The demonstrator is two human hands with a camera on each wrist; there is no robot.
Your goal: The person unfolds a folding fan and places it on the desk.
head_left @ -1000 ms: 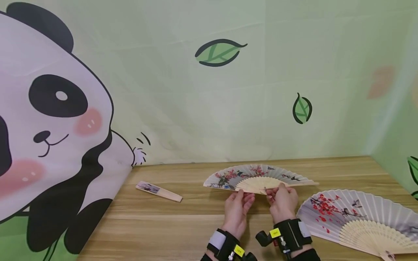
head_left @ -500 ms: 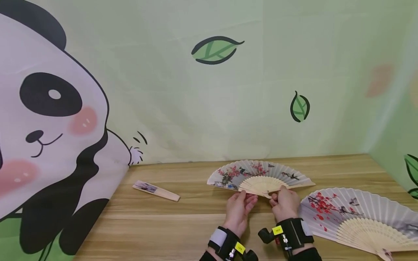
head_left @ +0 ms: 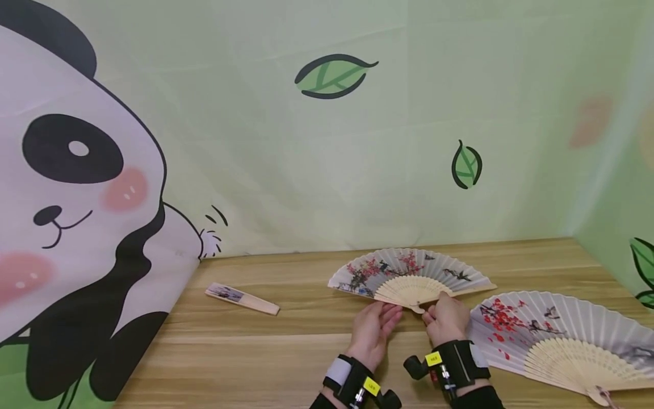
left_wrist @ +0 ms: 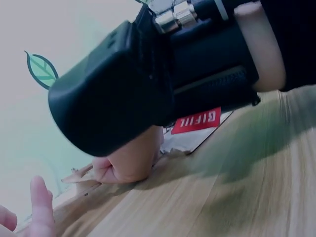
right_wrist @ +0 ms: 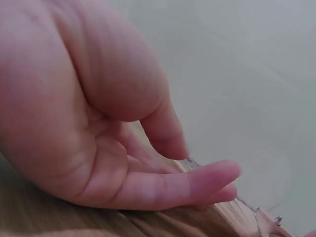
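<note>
I find the pink-blossom folding fan [head_left: 411, 272] showing more face than before; left hand [head_left: 369, 334] relaxed at its near edge, right hand [head_left: 448, 321] pinching it.

Shows thin, pleated, matt sheeting on the far fan [head_left: 411, 270], cloth or paper, hard to tell which, over smooth, pale ribs [head_left: 406, 291] of wood or bamboo. Looks much alike in material on the open fan [head_left: 572, 325] at right and the closed fan [head_left: 244, 299] at left. Appears smooth and wood-grained, with a faint sheen, across the surface [head_left: 245, 352]. Seems matt, lightly creased cloth on the far backdrop [head_left: 383, 170]. Turns to black plastic on the camera housing [left_wrist: 103, 94], shiny metal on the fittings [left_wrist: 183, 14].
</note>
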